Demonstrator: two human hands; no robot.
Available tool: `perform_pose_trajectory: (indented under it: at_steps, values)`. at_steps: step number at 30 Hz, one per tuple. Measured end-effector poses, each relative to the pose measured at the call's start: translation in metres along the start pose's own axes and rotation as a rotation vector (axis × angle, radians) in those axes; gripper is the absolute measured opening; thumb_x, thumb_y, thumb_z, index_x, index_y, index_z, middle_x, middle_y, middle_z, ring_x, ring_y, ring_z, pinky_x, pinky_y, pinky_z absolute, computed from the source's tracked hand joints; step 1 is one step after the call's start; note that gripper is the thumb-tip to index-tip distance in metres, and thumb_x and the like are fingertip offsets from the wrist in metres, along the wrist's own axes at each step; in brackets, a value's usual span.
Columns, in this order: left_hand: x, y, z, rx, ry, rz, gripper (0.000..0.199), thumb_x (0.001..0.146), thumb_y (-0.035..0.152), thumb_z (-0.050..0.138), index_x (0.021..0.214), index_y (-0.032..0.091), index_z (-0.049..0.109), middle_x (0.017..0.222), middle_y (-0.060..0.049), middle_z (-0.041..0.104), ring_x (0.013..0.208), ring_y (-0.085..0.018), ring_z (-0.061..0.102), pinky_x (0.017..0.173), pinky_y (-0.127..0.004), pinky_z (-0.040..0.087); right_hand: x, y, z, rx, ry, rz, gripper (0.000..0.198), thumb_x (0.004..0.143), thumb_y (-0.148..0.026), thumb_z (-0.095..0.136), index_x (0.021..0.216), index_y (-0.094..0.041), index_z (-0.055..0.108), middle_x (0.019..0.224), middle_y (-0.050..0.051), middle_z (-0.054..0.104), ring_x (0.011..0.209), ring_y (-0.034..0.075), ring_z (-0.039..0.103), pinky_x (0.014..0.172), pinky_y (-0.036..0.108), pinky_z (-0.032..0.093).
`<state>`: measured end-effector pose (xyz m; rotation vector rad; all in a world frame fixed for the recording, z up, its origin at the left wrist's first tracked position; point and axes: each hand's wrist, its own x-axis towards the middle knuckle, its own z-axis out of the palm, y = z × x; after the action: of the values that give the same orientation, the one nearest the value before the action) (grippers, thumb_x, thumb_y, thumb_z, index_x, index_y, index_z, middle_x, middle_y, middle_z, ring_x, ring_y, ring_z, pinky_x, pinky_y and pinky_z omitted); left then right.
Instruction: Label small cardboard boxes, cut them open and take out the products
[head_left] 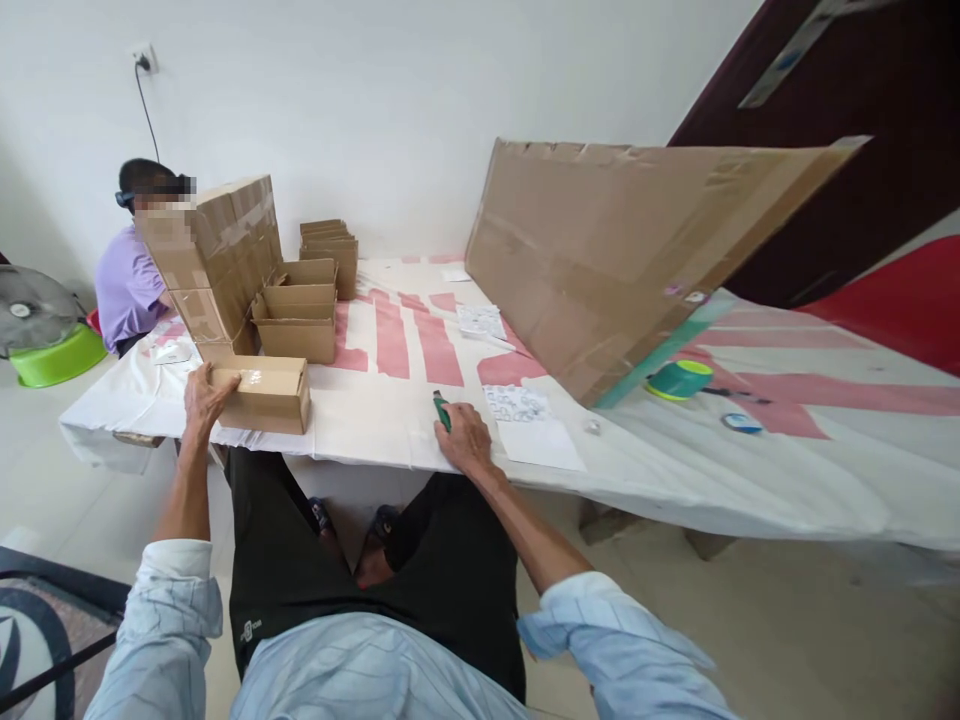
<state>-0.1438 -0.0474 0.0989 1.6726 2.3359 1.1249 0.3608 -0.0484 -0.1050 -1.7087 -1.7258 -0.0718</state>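
A closed cardboard box (262,405) lies at the front edge of the table, with a bit of shiny tape on its top. My left hand (204,400) grips the left end of this box, the thumb on top. My right hand (466,438) rests on the table to the right, its fingers wrapped round a green utility knife (441,410) that points away from me. I cannot make out whether its blade is out. Just right of that hand lies a paper sheet (532,425) with drawings or writing on it.
Open cardboard boxes (300,330) and a stack of taped boxes (225,260) stand behind at left. A large cardboard sheet (622,250) leans upright at right. Beside it are a green tape roll (679,380) and a blue roll (742,423). Another person (127,280) sits beyond the stack.
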Motion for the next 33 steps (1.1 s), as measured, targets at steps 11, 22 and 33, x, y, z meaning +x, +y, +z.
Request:
perform_pose_trajectory:
  at_steps: [11, 22, 33]
  values:
    - [-0.061, 0.041, 0.041, -0.389, -0.254, 0.121, 0.081, 0.076, 0.067, 0.082, 0.138, 0.016, 0.07, 0.123, -0.016, 0.074, 0.11, -0.035, 0.073, 0.101, -0.05, 0.059, -0.003, 0.0, -0.004, 0.019, 0.003, -0.013, 0.04, 0.093, -0.027, 0.055, 0.128, -0.019, 0.072, 0.122, 0.017, 0.068, 0.111, 0.033, 0.059, 0.098, 0.048, 0.052]
    - [-0.045, 0.016, 0.054, -0.81, -0.671, 0.18, 0.14, 0.055, 0.048, 0.101, 0.173, 0.019, 0.031, 0.174, -0.02, 0.045, 0.163, -0.043, 0.039, 0.134, -0.05, 0.036, -0.002, -0.002, -0.004, 0.017, 0.009, -0.012, 0.038, 0.093, -0.028, 0.055, 0.125, -0.019, 0.072, 0.123, 0.017, 0.069, 0.111, 0.033, 0.06, 0.097, 0.047, 0.052]
    - [-0.065, 0.024, 0.052, -0.769, -0.654, 0.257, 0.14, 0.058, 0.044, 0.102, 0.175, 0.018, 0.03, 0.165, -0.02, 0.053, 0.154, -0.044, 0.05, 0.131, -0.052, 0.042, -0.004, -0.001, -0.004, 0.02, 0.019, -0.016, 0.039, 0.093, -0.026, 0.056, 0.127, -0.019, 0.073, 0.122, 0.016, 0.068, 0.111, 0.033, 0.059, 0.097, 0.048, 0.052]
